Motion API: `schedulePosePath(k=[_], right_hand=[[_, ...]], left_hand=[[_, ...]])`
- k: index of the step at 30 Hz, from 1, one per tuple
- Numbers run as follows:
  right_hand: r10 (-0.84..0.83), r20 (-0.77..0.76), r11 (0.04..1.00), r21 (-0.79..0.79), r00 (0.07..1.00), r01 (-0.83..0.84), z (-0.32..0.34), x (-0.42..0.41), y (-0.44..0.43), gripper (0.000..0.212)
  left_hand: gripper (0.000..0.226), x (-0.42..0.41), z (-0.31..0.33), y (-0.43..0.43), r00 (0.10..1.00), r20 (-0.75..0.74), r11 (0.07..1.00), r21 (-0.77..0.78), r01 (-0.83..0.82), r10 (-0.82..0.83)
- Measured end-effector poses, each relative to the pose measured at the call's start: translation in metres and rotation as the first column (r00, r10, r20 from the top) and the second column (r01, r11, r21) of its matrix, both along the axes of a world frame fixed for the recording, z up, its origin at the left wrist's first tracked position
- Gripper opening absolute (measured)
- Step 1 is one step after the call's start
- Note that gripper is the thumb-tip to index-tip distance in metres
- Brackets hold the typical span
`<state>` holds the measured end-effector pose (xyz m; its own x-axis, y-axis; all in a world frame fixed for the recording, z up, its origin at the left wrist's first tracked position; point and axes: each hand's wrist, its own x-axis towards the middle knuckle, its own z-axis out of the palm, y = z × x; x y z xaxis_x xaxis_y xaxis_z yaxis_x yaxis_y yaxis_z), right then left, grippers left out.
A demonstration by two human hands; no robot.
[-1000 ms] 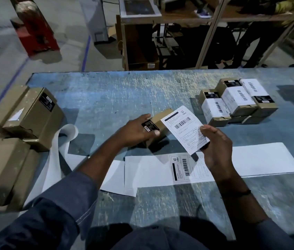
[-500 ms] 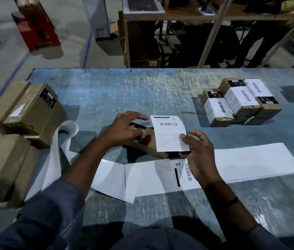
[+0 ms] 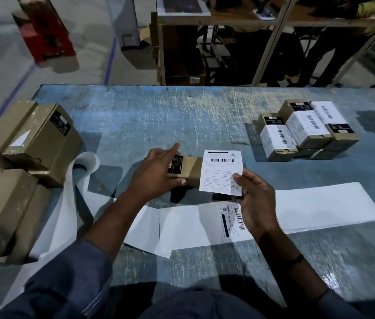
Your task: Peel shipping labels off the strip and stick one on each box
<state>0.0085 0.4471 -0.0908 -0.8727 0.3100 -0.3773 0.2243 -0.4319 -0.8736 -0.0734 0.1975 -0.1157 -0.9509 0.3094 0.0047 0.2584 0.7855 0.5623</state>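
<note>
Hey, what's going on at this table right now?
A person is labelling boxes. Their left hand grips a small brown box on the blue table, while the right hand pinches a peeled shipping label over its right end, not yet pressed flat. Labelled boxes sit far right; plain boxes wait at left. The strip lies in front.

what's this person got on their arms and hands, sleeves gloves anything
No gloves: the left hand and right hand are bare. The left sleeve and right sleeve are dark blue-grey fabric, ending short so the forearms show. A thin dark band circles the right wrist.
</note>
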Motion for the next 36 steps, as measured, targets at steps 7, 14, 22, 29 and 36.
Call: schedulePosePath(k=[7,14,22,29,36], right_hand=[[0.057,-0.042,0.998,-0.028,0.997,-0.058,0.003,-0.001,-0.004,0.017],[0.212,-0.034,0.976,0.054,0.977,-0.21,-0.005,-0.002,-0.016,0.016],[0.223,0.059,0.879,0.42,0.973,-0.227,0.001,-0.005,-0.007,0.018],[0.239,0.018,0.912,0.339,0.971,-0.231,0.002,-0.017,0.001,0.009],[0.183,0.03,0.888,0.424,0.983,-0.178,0.0,-0.028,-0.007,0.003]], left_hand=[[0.056,0.01,0.006,0.009,0.987,-0.076,0.972,0.202,-0.124,0.142],[0.025,0.032,0.031,0.02,0.897,0.389,0.785,0.478,-0.393,0.212],[0.018,0.042,0.016,0.021,0.854,0.488,0.759,0.484,-0.435,0.178],[0.017,0.038,0.014,0.023,0.841,0.514,0.738,0.5,-0.454,0.169],[0.008,0.029,0.022,0.024,0.802,0.526,0.653,0.506,-0.563,0.284]])
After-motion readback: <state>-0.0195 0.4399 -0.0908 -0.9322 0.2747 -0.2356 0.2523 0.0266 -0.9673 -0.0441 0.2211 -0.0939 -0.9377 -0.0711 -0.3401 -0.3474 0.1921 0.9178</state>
